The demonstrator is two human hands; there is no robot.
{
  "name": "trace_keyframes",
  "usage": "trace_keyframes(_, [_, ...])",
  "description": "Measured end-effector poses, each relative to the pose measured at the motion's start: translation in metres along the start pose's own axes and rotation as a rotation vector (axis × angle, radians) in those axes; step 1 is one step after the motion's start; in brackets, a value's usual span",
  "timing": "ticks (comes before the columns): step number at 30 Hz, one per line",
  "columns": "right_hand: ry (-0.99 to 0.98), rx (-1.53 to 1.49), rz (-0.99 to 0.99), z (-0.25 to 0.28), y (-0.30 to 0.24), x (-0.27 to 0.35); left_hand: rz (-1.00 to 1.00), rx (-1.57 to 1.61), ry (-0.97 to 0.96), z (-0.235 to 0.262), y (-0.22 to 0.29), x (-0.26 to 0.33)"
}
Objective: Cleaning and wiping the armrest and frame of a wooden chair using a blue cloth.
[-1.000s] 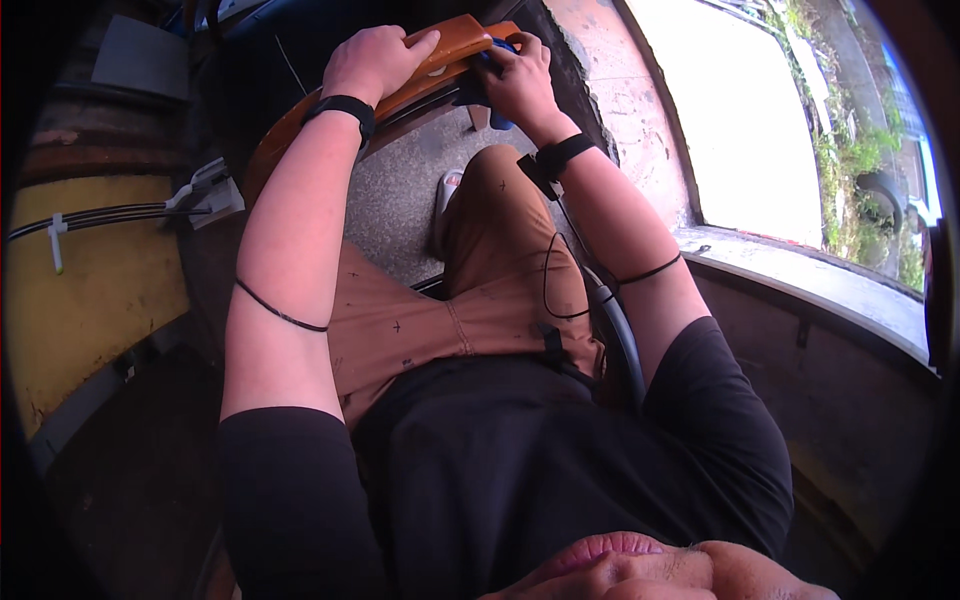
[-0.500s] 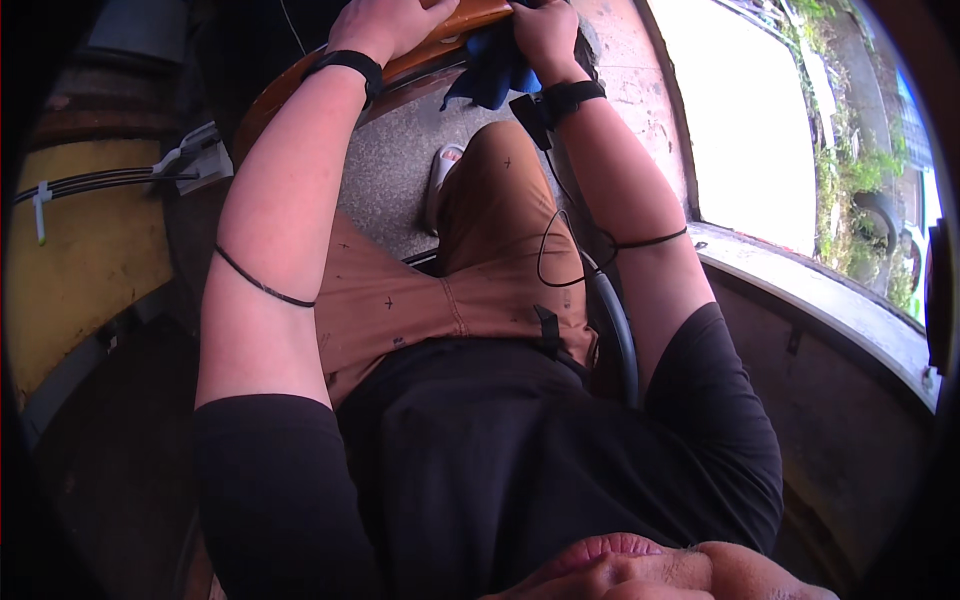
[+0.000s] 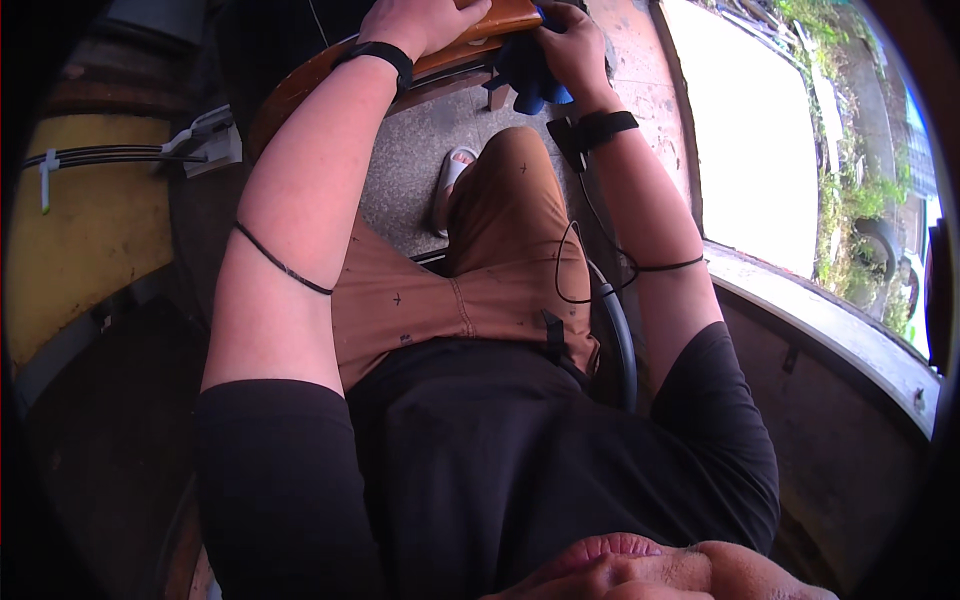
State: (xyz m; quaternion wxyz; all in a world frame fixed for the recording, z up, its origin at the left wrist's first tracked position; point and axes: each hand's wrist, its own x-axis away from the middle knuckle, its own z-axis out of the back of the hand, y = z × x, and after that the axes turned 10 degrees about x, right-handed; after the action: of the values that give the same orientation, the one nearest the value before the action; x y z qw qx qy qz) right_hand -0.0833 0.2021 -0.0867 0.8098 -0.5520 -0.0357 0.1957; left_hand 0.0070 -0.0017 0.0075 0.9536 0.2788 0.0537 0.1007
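Note:
My left hand (image 3: 425, 22) rests at the edge of a curved, orange-brown wooden tabletop (image 3: 508, 22), its thumb stretched to the right. The upper edge of the picture cuts off its other fingers, so its grip is hidden. To the right, my right hand (image 3: 577, 48) is closed at the same edge, fingers curled. A dark blue cloth (image 3: 530, 75), soft with finger-like folds, hangs from it below the tabletop. A bit of blue also shows by its fingertips. Both wrists wear black bands; a small black box on a cable hangs at the right wrist.
A thin black cable (image 3: 565, 270) loops by my right forearm. Beside my right leg curves a grey tube-like armrest (image 3: 618, 345). At the left, black cables (image 3: 110, 155) run across a yellow panel (image 3: 105, 235). A bright window with a pale sill (image 3: 830, 325) lies right.
The view has shifted slightly, with hands and tabletop lying a little further right. The blue cloth has swung and now hangs in a more bunched shape below my right hand.

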Motion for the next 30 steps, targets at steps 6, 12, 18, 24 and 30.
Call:
trace_keyframes(6, [0.052,0.587,0.276,0.013,0.023,-0.002,0.009,0.001,-0.02,-0.001,0.001,0.0])
trace_keyframes(12, [-0.324,0.646,0.001,0.018,-0.017,0.012,0.018,-0.017,0.015,-0.002,-0.006,0.0])
trace_keyframes(18, [-0.524,0.431,-0.045,0.035,-0.012,-0.002,0.007,-0.009,-0.01,-0.001,0.004,0.002])
trace_keyframes(24, [-0.63,0.273,-0.17,0.025,-0.012,-0.008,-0.031,-0.038,-0.101,-0.019,-0.027,-0.003])
trace_keyframes(30, [-0.639,0.247,-0.198,0.016,-0.037,0.002,-0.012,-0.027,-0.069,-0.015,-0.029,-0.003])
